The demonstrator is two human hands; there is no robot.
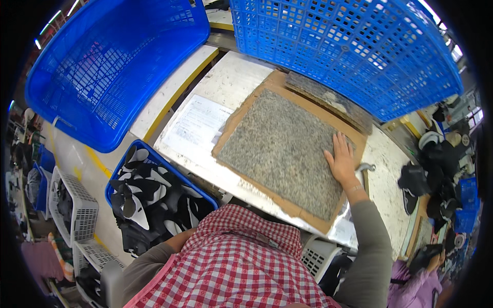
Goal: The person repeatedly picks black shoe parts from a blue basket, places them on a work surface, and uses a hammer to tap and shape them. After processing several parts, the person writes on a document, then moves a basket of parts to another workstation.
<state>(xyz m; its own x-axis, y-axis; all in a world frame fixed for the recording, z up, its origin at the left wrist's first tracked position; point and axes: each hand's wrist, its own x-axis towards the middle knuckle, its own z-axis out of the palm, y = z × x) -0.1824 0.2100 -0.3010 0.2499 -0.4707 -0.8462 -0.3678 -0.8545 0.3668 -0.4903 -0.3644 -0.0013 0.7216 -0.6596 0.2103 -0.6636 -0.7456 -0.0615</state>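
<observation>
My right hand (341, 160) lies flat with fingers spread at the right edge of a speckled grey board (280, 149). It holds nothing. The board rests on a larger brown cardboard sheet (221, 139), on a white worktable (236, 69). Beside my right wrist is a curved metal piece (365, 167). My left forearm (179, 240) reaches in toward my red checked apron (241, 256), and the hand itself is hidden. Nearest to that arm stands a blue basket (109, 187) full of black and white cut pieces (149, 190).
A big blue basket (169, 31) stands at the far left, and another blue basket (349, 46) rises along the table's far edge. A printed paper sheet (197, 120) lies left of the board. Grey crates (82, 205) are on the floor at left. Another person (418, 282) is at lower right.
</observation>
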